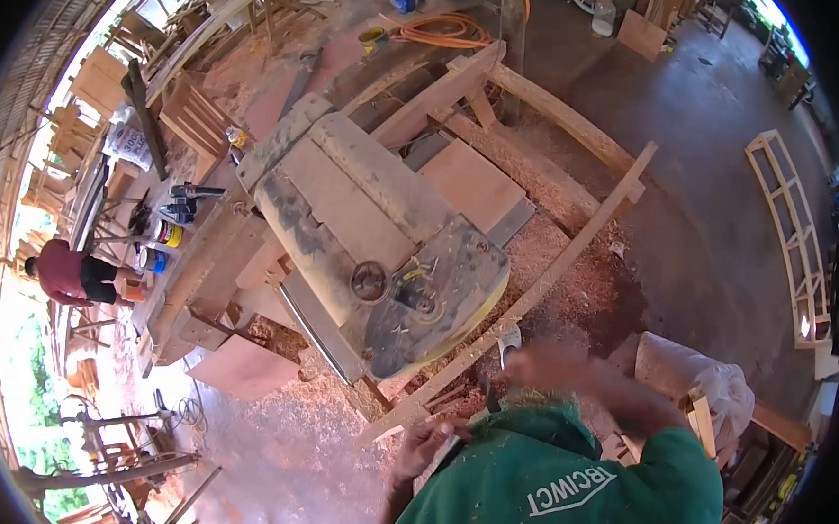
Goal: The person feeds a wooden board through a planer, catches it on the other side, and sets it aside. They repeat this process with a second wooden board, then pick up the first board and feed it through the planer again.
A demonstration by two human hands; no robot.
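Left hand: the left hand point(424, 444) sits low, by the edge of the person's green shirt point(559, 488). Its fingers are curled inward. Whether they clasp anything cannot be told.
Right hand: the right hand point(539, 363) is up and to the right of the left hand. It is too blurred to tell whether it is spread or closed. A small pale and dark object shows just beside its fingertips, too smeared to name.
Wooden strip: a long wooden strip point(572, 246) has its near end just beside the left hand. It passes close under the right hand and slants away from both hands.
Machine: a big, dust-coated woodworking machine point(364, 231) stands beyond the strip, on the far side from both hands.
Sawdust: reddish sawdust point(580, 280) lies heaped on the floor just past the right hand.
Sack: a white sack point(707, 381) sits near the right forearm, on the side away from the left hand.
Frame: a pale, ladder-like wooden frame point(791, 234) lies well beyond the right hand.
Other person: a person in a red top point(68, 274) bends over, far off past the machine from the left hand.
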